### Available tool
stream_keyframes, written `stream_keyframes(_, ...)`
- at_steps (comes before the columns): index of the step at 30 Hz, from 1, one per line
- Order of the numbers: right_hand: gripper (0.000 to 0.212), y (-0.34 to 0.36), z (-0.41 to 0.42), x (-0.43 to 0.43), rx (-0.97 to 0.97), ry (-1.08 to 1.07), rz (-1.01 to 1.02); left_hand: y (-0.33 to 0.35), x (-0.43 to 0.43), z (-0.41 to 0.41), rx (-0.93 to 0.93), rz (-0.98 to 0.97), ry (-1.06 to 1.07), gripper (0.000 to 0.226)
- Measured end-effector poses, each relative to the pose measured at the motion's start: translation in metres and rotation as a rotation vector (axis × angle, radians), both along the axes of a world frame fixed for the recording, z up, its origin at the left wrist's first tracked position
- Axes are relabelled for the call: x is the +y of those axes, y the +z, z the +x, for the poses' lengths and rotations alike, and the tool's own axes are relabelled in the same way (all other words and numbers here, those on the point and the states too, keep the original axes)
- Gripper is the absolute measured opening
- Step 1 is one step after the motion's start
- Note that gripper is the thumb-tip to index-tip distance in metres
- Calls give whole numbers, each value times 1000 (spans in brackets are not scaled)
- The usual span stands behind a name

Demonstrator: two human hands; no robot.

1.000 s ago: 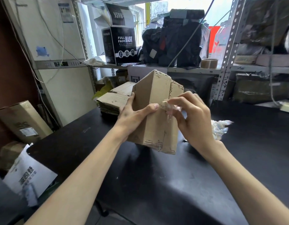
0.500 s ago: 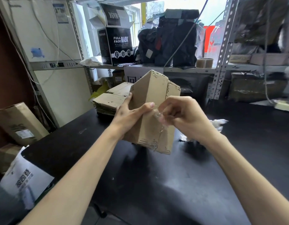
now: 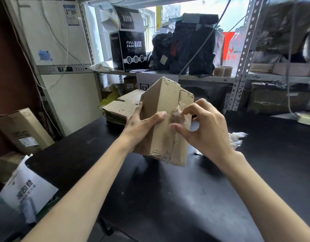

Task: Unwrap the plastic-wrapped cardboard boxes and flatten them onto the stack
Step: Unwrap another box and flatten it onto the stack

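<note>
— Cardboard box [image 3: 161, 109]: where?
— I see it above the table [image 3: 168, 198], long axis upright, corner edge nearest. Left hand [image 3: 142, 126] grips its left side (thumb across); right hand [image 3: 204, 131] pinches bunched plastic wrap [image 3: 177, 116].

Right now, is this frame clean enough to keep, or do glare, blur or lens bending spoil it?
Head view: the window is blown out to white. Head view: the shelf upright bows, a wide-lens effect. Head view: the wrapped bundles at the right edge are smeared, yet the cardboard box, plastic wrap, left hand and right hand are sharp.
</note>
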State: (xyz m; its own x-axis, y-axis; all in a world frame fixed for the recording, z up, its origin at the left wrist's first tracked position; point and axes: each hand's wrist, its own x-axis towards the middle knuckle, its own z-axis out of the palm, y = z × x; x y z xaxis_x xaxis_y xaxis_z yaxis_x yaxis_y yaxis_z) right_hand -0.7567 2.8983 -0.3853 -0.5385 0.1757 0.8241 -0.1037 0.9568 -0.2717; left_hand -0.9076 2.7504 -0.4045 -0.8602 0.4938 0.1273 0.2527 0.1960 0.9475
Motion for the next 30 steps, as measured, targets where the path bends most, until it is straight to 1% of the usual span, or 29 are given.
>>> stream_keyframes(2, 41, 0, 0, 0, -1, 31, -45, -1, 0, 1, 12, -17, 4, 139)
stream_keyframes(4, 38, -1, -1, 0, 36, 73, -116, -1, 0, 3, 28, -23, 5, 139)
stream_keyframes(6, 36, -3, -1, -1, 19, 106, -144, 0, 1, 3, 28, -25, 7, 138)
stream_keyframes(8, 30, -3, 0, -2, -26, 161, -130, 0, 3, 2, 16, -25, 21, 135)
stream_keyframes(10, 16, 1, 0, -1, -105, 271, -133, 0, 3, -2, -1, -16, 33, 133)
stream_keyframes(13, 21, 7, 1, -3, -313, 386, -215, -3, 4, -8, -23, -6, 34, 128)
stream_keyframes(15, 18, 7, 1, -5, -335, 363, -227, -5, 5, -11, -28, -1, 23, 122)
stream_keyframes(17, 15, 6, 1, -7, -249, 231, -153, -7, 5, -14, -41, 11, 26, 118)
stream_keyframes(19, 25, 6, 0, -5, -149, 110, -85, -7, 3, -18, -61, 15, 26, 117)
stream_keyframes(20, 30, 6, 0, -7, -104, 113, -83, -8, 3, -19, -61, 11, 21, 115)
stream_keyframes(21, 27, 6, 1, -9, -66, 158, -56, -9, 2, -20, -56, 9, 14, 113)
stream_keyframes(22, 18, 6, 2, -11, -48, 209, 2, -9, 3, -20, -51, 11, 10, 111)
stream_keyframes(23, 18, 4, 2, -13, -57, 233, 74, -10, 3, -20, -47, 17, 10, 109)
stream_keyframes(24, 24, 1, 2, -15, -74, 248, 129, -11, 3, -20, -45, 20, 13, 108)
stream_keyframes(25, 25, 0, 2, -15, -102, 256, 148, -11, 4, -20, -41, 22, 16, 107)
stream_keyframes(26, 18, 1, 2, -14, -138, 268, 136, -11, 4, -20, -41, 27, 22, 107)
stream_keyframes(27, 16, 2, 2, -11, -177, 286, 117, -10, 3, -20, -44, 35, 30, 107)
stream_keyframes(29, 38, 1, 2, -6, -233, 296, 78, -9, 0, -20, -50, 45, 41, 109)
stream_keyframes(30, 41, 0, 1, -4, -224, 300, 66, -9, -1, -19, -49, 48, 39, 110)
